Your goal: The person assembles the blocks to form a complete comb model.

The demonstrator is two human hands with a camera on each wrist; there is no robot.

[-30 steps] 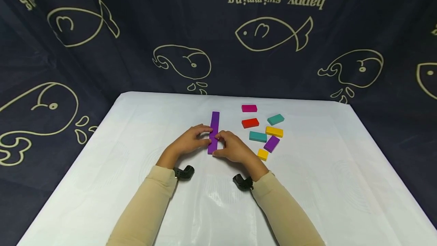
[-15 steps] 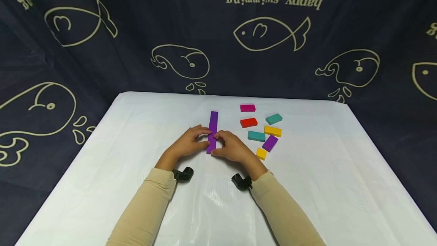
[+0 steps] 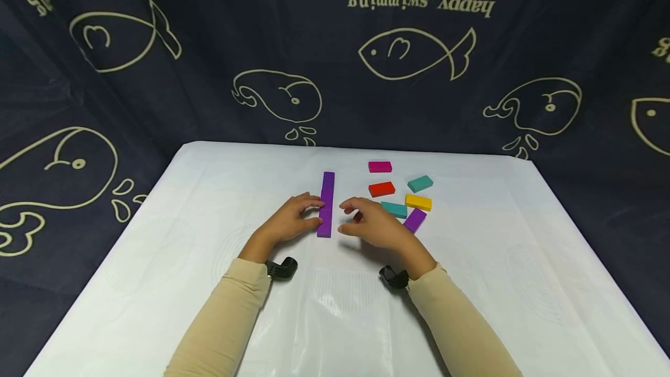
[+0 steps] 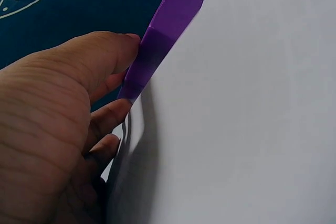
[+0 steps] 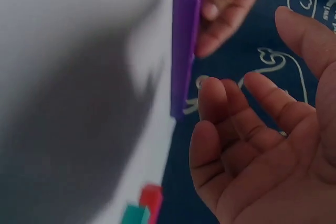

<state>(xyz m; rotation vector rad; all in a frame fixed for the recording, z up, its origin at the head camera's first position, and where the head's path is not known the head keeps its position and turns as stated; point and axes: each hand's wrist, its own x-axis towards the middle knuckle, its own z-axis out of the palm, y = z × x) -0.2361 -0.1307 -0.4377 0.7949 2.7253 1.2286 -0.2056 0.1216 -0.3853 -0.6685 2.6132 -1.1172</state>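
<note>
A straight row of purple blocks (image 3: 327, 189), laid end to end, runs away from the person on the table. Along its left side the left hand (image 3: 285, 220) rests its thumb and fingertips; in the left wrist view the thumb of that hand (image 4: 47, 108) lies against the purple row (image 4: 157, 38). The right hand (image 3: 378, 223) is just right of the row, fingers loosely bent and apart, with nothing held. In the right wrist view a gap separates the right hand (image 5: 268, 145) from the purple row (image 5: 184, 45).
Loose blocks lie right of the row: magenta (image 3: 380, 167), red (image 3: 381, 189), teal (image 3: 420, 184), yellow (image 3: 419, 202), another teal (image 3: 395, 209) and purple (image 3: 415, 220). The white table (image 3: 157, 284) ends at a dark patterned cloth (image 3: 335, 45).
The right hand has let go of the purple row and moved right, now covering the small yellow block. The left hand stays at the row.
</note>
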